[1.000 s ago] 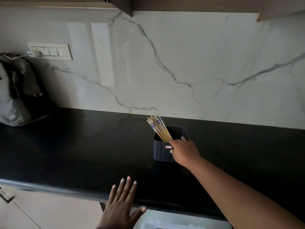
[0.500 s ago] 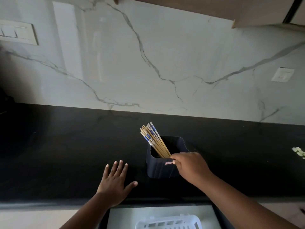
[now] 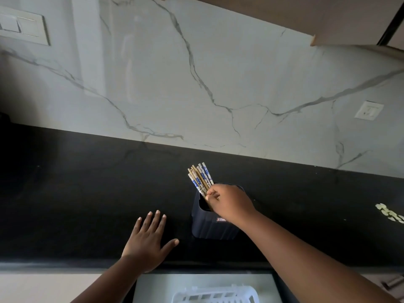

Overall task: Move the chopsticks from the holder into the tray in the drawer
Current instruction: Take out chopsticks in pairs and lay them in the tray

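The fingers [image 3: 211, 194] of the right hand [image 3: 229, 203] are curled closed around the bundle of chopsticks [image 3: 200, 179], pinching them just above the rim of the holder [image 3: 213, 225]. The chopsticks lean up and to the left out of that grip, their tops fanned slightly; several carry a blue and white pattern, the others are plain wood. Their lower ends are hidden behind the hand and inside the holder, so they are not yet out of it. The holder is a dark, ribbed, square-mouthed container with a small red and white label on its near face, standing upright on the black worktop [image 3: 87, 193]. The right forearm runs from the hand down to the lower right corner. The left hand [image 3: 148, 241] lies flat, palm down, on the worktop to the left of the holder and apart from it, its fingers spread open and holding nothing. Below the worktop's front edge the open drawer [image 3: 157, 289] shows a pale floor, and in it sits the white slotted tray [image 3: 215, 295], only its upper part in view. Behind the worktop rises a veined white marble backsplash [image 3: 218, 73], with a switch plate [image 3: 21, 27] at upper left and a socket [image 3: 369, 110] at right.
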